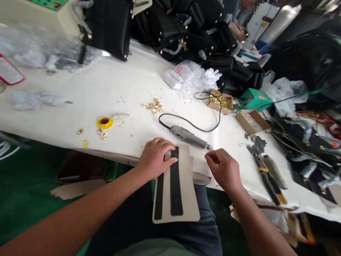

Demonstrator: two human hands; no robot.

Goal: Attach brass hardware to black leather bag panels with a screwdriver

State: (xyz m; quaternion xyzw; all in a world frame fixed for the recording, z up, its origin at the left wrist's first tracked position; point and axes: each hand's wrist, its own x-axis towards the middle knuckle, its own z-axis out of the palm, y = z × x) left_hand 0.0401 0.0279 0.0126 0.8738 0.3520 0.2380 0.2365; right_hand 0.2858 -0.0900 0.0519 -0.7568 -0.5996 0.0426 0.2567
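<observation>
My left hand (156,158) grips the upper left part of a beige panel (188,190), its thumb lying over a black strip. Two black strips (176,188) run lengthwise along the panel, which overhangs the table edge above my lap. My right hand (224,168) is closed in a pinch to the right of the panel, apart from it; whatever is between the fingertips is too small to make out. Just beyond both hands lies a grey electric screwdriver (188,137) with a black cord, its tip close to my right fingertips.
Gold metal fittings (154,106) lie in a small pile beyond the screwdriver. A yellow tape roll (105,123) is at left. To the right are pliers (270,179), a box of brass pieces (221,101) and a green box (254,100). Black bags (109,20) crowd the back; another person works there.
</observation>
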